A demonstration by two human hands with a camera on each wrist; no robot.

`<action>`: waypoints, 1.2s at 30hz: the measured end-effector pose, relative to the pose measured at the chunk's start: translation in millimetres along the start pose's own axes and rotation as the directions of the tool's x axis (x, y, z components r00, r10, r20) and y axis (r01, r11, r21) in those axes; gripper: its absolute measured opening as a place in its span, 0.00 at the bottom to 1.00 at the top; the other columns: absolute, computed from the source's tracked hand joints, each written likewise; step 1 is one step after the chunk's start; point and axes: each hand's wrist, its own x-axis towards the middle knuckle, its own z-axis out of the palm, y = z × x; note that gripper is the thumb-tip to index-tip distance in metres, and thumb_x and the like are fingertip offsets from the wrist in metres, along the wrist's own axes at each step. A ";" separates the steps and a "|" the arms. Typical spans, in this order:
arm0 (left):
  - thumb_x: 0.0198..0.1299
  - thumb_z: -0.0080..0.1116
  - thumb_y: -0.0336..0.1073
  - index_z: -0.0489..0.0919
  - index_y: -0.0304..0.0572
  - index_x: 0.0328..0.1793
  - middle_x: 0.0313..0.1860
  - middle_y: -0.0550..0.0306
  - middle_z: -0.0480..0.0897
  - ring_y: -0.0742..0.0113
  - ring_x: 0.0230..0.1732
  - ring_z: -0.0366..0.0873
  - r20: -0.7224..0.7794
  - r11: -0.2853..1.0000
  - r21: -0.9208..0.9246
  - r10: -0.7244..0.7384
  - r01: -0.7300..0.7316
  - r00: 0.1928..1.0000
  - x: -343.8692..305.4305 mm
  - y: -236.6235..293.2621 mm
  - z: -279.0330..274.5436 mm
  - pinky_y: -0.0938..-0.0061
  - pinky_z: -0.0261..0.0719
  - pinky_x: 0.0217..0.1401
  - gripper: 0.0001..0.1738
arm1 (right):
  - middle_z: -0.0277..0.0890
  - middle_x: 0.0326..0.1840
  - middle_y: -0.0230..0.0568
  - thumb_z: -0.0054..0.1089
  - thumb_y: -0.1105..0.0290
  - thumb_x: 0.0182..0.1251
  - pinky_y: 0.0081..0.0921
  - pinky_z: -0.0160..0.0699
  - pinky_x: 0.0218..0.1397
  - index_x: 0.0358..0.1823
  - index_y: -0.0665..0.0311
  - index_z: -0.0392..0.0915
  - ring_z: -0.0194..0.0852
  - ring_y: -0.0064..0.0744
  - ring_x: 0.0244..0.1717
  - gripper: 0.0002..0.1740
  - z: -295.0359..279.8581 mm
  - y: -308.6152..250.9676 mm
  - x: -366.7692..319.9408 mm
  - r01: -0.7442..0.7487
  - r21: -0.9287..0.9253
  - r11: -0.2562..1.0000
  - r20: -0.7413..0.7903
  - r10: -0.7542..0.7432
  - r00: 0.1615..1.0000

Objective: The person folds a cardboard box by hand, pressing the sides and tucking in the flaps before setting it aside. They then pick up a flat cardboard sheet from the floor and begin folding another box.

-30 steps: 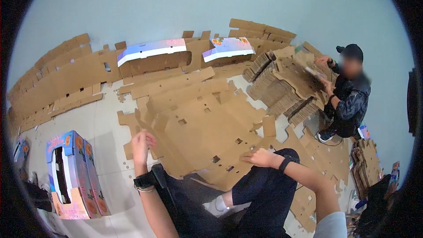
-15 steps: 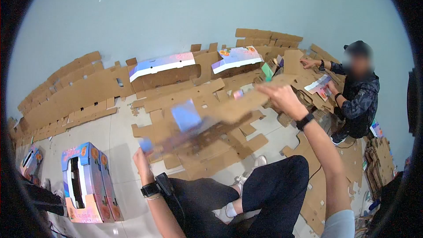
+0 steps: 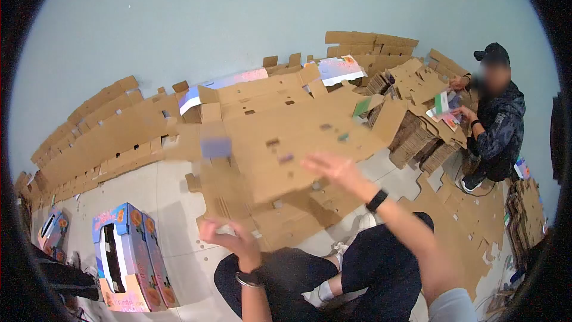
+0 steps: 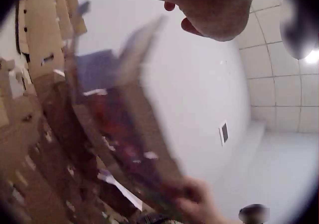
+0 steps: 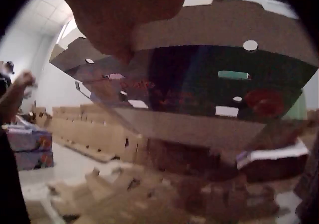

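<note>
A large flattened cardboard carton (image 3: 262, 134), plain brown side up, hangs in the air over flat cardboard sheets (image 3: 280, 232) on the floor, casting a shadow. At its left a small blue flap (image 3: 215, 148) shows. The right wrist view shows its printed underside (image 5: 184, 79), dark with orange lettering. My right hand (image 3: 342, 173), fingers straight, overlaps the carton's near edge in the head view. It looks well nearer the camera than the carton in the right wrist view. In front of my left knee my left hand (image 3: 235, 244) is raised, fingers loosely bent, holding nothing.
Long cardboard strips (image 3: 113, 137) lean along the wall. A tall stack of flattened cardboard (image 3: 411, 149) stands to the right, beside a crouching person (image 3: 497, 119) handling printed pieces. Printed fruit boxes (image 3: 125, 262) stand upright on the tiles at left. Loose sheets (image 3: 453, 226) cover the floor at right.
The carton was lifted by both hands, turned brown side up and moved forward over the floor sheets. My left hand has let go and drawn back; my right hand has come lower and left.
</note>
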 end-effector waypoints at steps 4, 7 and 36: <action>0.47 0.56 0.26 0.65 0.37 0.48 0.53 0.43 0.65 0.46 0.55 0.63 0.468 0.997 -0.020 -0.053 0.071 0.882 -36.4 29.9 7.2 0.53 0.60 0.60 0.20 | 0.65 0.67 0.38 0.55 0.75 0.52 0.33 0.83 0.46 0.71 0.41 0.58 0.74 0.39 0.57 0.41 119.3 -57.7 -96.1 -0.132 0.087 0.987 0.541 0.065 0.839; 0.50 0.59 0.30 0.69 0.35 0.48 0.53 0.41 0.67 0.43 0.56 0.65 0.841 0.995 0.026 -0.076 0.101 0.536 -40.1 39.3 23.1 0.53 0.63 0.58 0.19 | 0.59 0.71 0.42 0.59 0.69 0.54 0.34 0.81 0.50 0.71 0.42 0.56 0.69 0.41 0.61 0.41 168.1 -81.4 -139.2 -0.128 0.186 0.974 0.774 -0.065 0.630; 0.59 0.53 0.38 0.69 0.31 0.57 0.51 0.38 0.72 0.43 0.54 0.69 0.981 0.979 -0.193 0.194 -0.065 0.011 -124.5 54.3 35.1 0.54 0.66 0.59 0.23 | 0.58 0.67 0.35 0.75 0.53 0.37 0.37 0.67 0.60 0.73 0.47 0.50 0.59 0.40 0.63 0.58 210.3 -81.4 -114.6 -0.005 0.278 0.961 0.413 -0.115 0.904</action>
